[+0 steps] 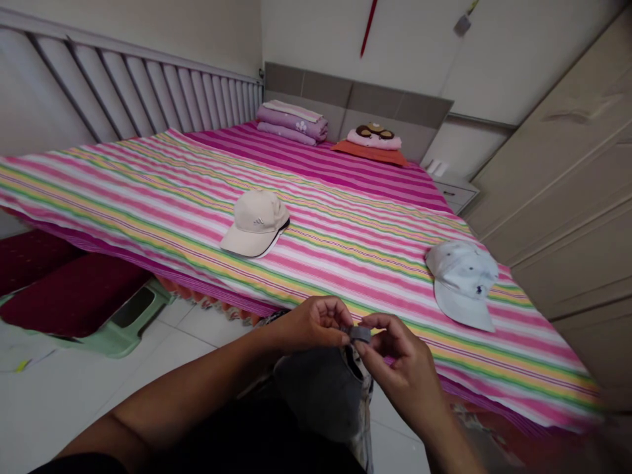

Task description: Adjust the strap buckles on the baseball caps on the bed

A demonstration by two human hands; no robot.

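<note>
A dark grey cap hangs in front of my body, low in the middle of the head view. At its upper edge is a short grey strap, pinched from both sides. My left hand has its thumb and fingers closed on the strap's left end. From the right, my right hand grips the other end between thumb and forefinger. The strap's fastening is too small to make out. Beyond my hands, a beige cap lies on the striped bed sheet, and a pale blue cap lies to the right.
Folded purple bedding and a pink pillow sit by the headboard. A white railing runs along the left. Green stools with dark red covers stand at lower left. Wardrobe doors rise at right.
</note>
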